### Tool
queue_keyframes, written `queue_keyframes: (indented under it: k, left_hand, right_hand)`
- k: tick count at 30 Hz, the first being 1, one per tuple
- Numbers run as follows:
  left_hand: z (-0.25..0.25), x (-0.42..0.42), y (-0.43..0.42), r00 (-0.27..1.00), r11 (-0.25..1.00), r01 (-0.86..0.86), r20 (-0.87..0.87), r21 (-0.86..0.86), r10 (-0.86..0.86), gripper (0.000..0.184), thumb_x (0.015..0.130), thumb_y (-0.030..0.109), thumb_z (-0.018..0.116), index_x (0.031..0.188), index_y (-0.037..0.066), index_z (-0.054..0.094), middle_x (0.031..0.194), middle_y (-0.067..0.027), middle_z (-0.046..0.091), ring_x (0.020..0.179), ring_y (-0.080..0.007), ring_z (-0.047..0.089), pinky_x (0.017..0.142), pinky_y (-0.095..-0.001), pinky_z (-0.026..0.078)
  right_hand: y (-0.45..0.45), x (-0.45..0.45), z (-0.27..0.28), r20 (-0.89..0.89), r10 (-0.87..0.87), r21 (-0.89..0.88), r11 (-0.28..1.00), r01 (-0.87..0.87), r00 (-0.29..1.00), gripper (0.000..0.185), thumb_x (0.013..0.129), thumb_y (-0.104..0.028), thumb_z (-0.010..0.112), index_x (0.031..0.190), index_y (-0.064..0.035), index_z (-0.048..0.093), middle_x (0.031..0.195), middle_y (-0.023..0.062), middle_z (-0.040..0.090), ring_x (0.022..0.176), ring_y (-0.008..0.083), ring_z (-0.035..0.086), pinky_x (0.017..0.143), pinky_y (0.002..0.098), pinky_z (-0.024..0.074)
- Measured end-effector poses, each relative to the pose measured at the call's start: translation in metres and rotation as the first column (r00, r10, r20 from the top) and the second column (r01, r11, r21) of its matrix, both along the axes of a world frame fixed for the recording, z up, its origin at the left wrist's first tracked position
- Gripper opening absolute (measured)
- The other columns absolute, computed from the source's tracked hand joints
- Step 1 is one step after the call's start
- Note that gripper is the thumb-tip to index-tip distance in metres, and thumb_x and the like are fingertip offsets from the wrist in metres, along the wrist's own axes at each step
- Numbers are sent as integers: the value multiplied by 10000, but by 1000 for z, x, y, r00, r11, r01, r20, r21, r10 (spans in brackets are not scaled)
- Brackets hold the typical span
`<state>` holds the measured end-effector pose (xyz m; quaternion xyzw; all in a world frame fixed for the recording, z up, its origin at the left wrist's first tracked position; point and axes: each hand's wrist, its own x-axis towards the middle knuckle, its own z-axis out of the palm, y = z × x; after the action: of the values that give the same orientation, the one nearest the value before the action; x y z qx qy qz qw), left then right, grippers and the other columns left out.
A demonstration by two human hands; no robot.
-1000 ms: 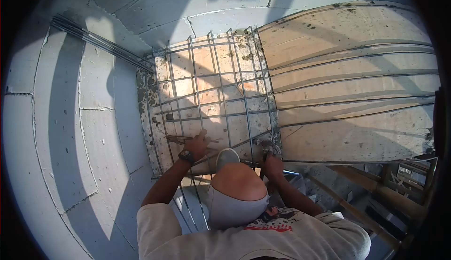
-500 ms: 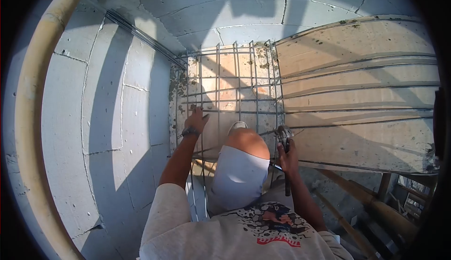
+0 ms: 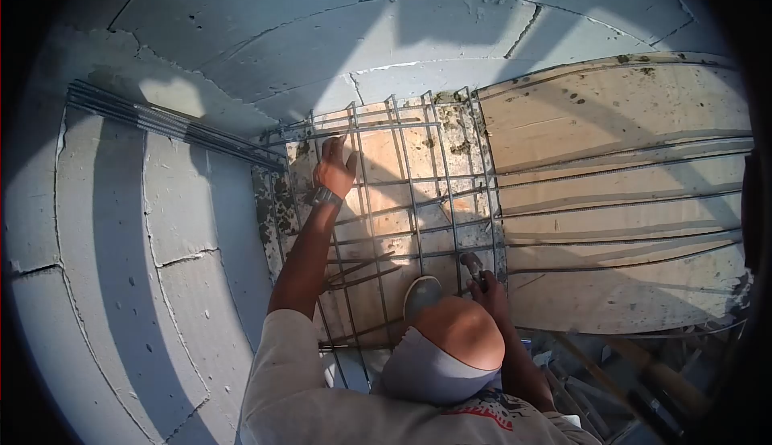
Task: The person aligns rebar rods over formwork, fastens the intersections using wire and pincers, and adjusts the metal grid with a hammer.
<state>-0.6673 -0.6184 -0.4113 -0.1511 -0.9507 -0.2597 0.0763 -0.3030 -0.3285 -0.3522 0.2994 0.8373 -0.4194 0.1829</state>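
- The shoe stands by the board's near edge; a toe could catch on a bar and cause a trip.
- The right hand is wrapped around pliers by the right edge; a weak grip could drop them.
- Metal bars cross over the board.
- The left hand, half open, is near the far left corner; I can't tell if it grips a bar.

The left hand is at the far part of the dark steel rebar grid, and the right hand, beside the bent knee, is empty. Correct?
No: the right hand, beside the bent knee, isn't empty but holds a grey metal hand tool, as the head view shows. The left hand is at the far part of the dark steel rebar grid.
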Motion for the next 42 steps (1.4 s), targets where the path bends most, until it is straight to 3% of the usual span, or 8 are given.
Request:
queue_keyframes:
  k: [3, 7, 11, 21, 26, 29, 36, 42]
  left_hand:
    - [-7, -77, -2, 980, 967, 153, 158, -205, -122, 684, 820, 520, 743, 1333, 95, 591, 1343, -136, 594, 1170, -371, 620, 914, -481, 542]
    - [12, -119, -1, 898, 883, 334, 395, -331, -192, 835, 738, 640, 766, 1367, 121, 586, 1358, -133, 610, 1215, -330, 612, 975, -491, 512]
    - [12, -144, 9, 887, 918, 272, 444, -288, -124, 694, 768, 670, 736, 1127, 77, 735, 1090, -150, 726, 1058, -356, 678, 919, -464, 529]
    - [8, -126, 7, 901, 892, 248, 429, -377, -68, 744, 818, 738, 641, 1278, 155, 687, 1148, -170, 717, 1112, -351, 668, 952, -466, 522]
    - [-8, -126, -28, 906, 845, 401, 289, -353, -309, 713, 780, 408, 783, 1397, 126, 565, 1294, -148, 644, 1157, -359, 636, 988, -452, 521]
    - [-1, -119, -24, 896, 798, 413, 353, -439, -269, 491, 853, 276, 699, 1311, 131, 595, 1304, -185, 633, 1187, -360, 634, 991, -476, 519]
    - [-22, -129, -8, 934, 692, 357, 235, -628, -268, 215, 958, 100, 434, 1110, 52, 579, 963, -167, 725, 965, -343, 712, 785, -457, 586]
    - [-26, -123, -20, 909, 726, 366, 55, -582, -414, 242, 989, 161, 410, 1082, 60, 609, 942, -184, 737, 945, -356, 728, 792, -462, 594]
  right_hand:
    - [-10, -5, -11, 96, 21, 173, 984, -37, 995, 366, 958, -287, 640, 1150, 19, 589, 859, 264, 666, 845, 470, 675, 712, 555, 510]
    - [-10, 7, -34, -213, 257, 576, 812, -91, 943, 269, 919, -150, 604, 1138, 7, 609, 1076, 267, 603, 982, 476, 594, 835, 550, 498]
    - [-5, 10, -46, -245, 190, 572, 820, -17, 951, 306, 921, -120, 586, 1192, 19, 608, 1149, 268, 573, 1028, 473, 553, 892, 541, 468]
    - [-6, 13, -51, -270, 134, 558, 829, 42, 953, 337, 925, -154, 622, 1205, 32, 602, 1142, 267, 570, 1038, 472, 544, 880, 547, 454]
    - [-1, 11, -44, -285, 127, 512, 858, 38, 950, 344, 895, -140, 639, 1192, 30, 611, 1146, 258, 575, 1038, 471, 550, 880, 544, 457]
    - [-3, 11, -47, -290, 119, 510, 859, 48, 950, 349, 886, -133, 639, 1194, 30, 612, 1156, 257, 574, 1042, 472, 551, 884, 544, 459]
    - [-6, 9, -46, -258, 104, 524, 851, 48, 961, 355, 877, -127, 639, 1193, 34, 616, 1166, 270, 569, 1057, 474, 548, 904, 542, 458]
    - [-6, 9, -48, -251, 92, 519, 853, 54, 964, 350, 872, -120, 639, 1185, 36, 617, 1163, 277, 567, 1069, 477, 542, 909, 548, 454]
